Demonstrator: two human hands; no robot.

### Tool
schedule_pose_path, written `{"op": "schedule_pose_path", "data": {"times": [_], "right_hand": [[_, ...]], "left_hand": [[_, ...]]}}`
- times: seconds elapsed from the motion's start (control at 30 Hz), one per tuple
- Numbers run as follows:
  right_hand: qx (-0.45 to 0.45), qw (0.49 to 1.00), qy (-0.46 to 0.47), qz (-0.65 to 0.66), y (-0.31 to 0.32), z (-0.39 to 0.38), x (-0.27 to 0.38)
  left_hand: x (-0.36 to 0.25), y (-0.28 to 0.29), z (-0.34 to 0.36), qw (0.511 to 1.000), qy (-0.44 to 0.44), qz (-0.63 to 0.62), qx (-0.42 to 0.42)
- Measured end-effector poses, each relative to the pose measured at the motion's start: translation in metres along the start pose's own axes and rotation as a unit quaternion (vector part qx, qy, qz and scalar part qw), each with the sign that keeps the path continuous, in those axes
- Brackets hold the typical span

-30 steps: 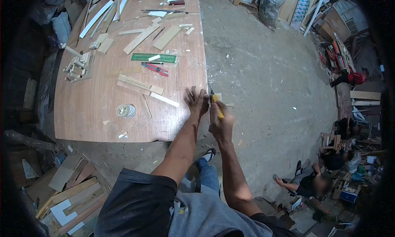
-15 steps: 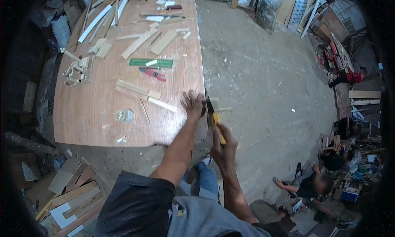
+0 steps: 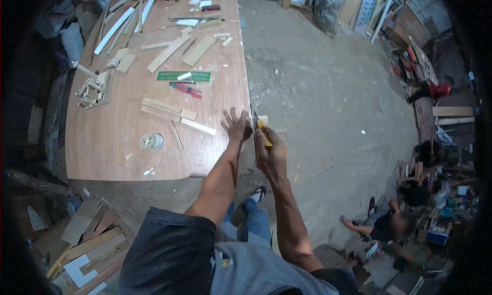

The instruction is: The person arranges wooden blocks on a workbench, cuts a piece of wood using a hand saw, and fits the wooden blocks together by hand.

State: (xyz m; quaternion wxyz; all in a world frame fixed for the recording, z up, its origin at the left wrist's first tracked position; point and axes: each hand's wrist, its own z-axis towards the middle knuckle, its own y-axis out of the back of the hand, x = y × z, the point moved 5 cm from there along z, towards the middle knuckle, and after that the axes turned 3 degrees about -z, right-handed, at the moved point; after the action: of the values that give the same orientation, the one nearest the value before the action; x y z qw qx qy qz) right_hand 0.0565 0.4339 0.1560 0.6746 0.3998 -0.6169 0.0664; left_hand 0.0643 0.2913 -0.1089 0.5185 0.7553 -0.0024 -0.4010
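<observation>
At the table's right edge, my left hand lies with its fingers spread on the wooden top. My right hand is wrapped round the yellow handle of a hand saw, just off that edge. Only a bit of its dark blade shows, close beside the edge. A small pale wood piece shows past the saw; whether it is joined to anything under my left hand is hidden. Left of my left hand lie a pale wood strip, a thin stick and a glass jar.
On the table are red-handled pliers, a green flat strip, a small wooden model and several wood offcuts. Boards lie at the lower left. People sit at the right, among them a person on the floor.
My right hand has pushed the saw forward, away from my body, and less blade shows. My left hand stays on the table edge. The whole view has shifted slightly.
</observation>
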Motion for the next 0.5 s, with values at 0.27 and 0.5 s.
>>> {"op": "schedule_pose_path", "data": {"times": [0.27, 0.5], "right_hand": [[-0.017, 0.999, -0.027, -0.011, 0.004, 0.014, 0.002], [-0.035, 0.998, 0.025, -0.040, -0.011, 0.006, -0.014]], "left_hand": [[-0.018, -0.001, 0.002, 1.000, -0.016, -0.006, -0.026], [-0.007, -0.003, -0.011, 0.997, -0.025, -0.038, -0.058]]}}
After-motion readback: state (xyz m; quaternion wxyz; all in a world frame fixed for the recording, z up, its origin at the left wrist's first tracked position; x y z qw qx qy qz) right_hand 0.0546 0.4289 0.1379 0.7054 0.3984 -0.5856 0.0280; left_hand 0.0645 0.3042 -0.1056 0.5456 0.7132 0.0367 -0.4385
